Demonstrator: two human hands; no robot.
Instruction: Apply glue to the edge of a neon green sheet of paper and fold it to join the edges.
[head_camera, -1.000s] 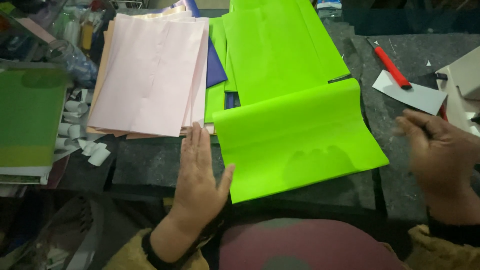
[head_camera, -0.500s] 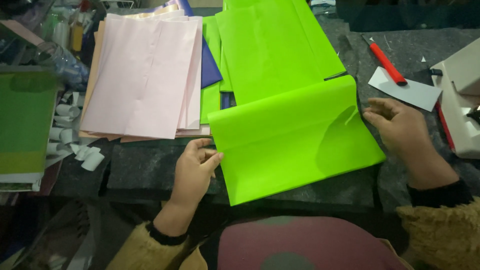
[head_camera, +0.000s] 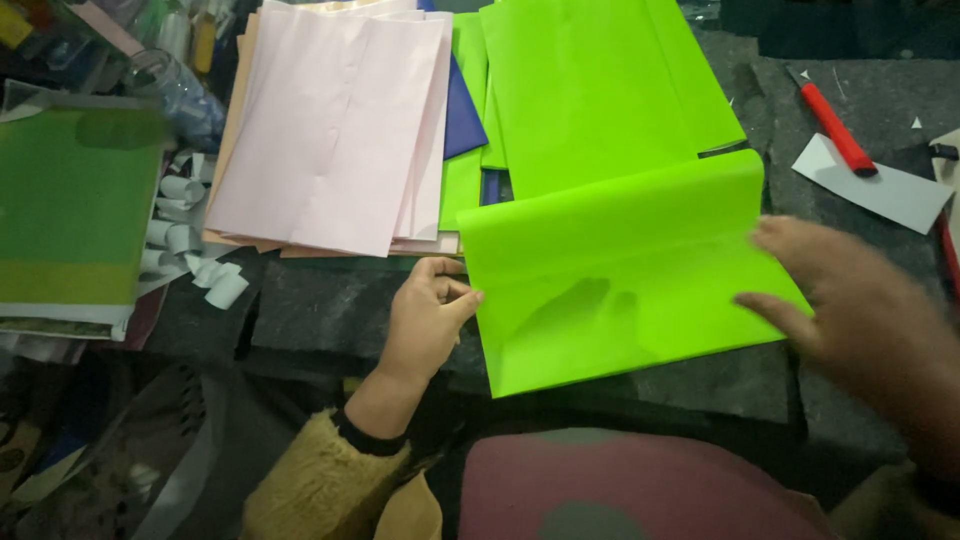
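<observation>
left hand (head_camera: 428, 318) pinched folded green sheet (head_camera: 620, 270) at its left edge | right hand (head_camera: 850, 305) blurry, fingers probably spread on its right edge

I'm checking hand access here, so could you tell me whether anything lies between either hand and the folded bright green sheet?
Nothing visible does. The left hand already pinches the folded green sheet at its left edge, and the right hand touches its right edge. The pink paper stack and the red-handled knife lie clear of both.

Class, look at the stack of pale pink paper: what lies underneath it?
Under the pink paper stack, peach sheets show at the left edge and a dark blue sheet at the right. Anything beneath the middle is covered.
</observation>
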